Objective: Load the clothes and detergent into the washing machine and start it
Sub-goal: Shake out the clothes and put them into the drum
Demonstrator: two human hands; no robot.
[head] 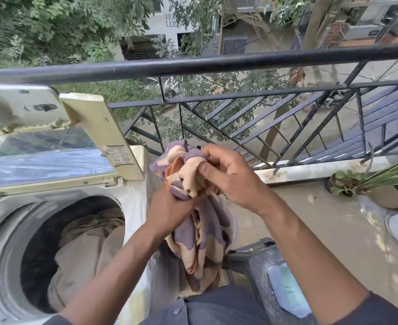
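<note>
At your far left the top-loading washing machine [8, 221] is standing with its lid [45, 158] folded up, beige clothes [85, 252] lying in its drum. Just right of it, your left hand [170, 207] is gripping a bunched purple-and-peach cloth [200, 233] from below while your right hand [230, 179] is pinching its top, hands close together. A dark basket [259, 266] is sitting beneath, potted plants [369, 184] beyond.

Soft cloth garment [200, 221]; matt metal railing [216, 63] (lid [48, 160] glossy).

Purple-peach cloth [200, 221] bunched, beside open washer [3, 221]; beige clothes [88, 249] inside
</note>
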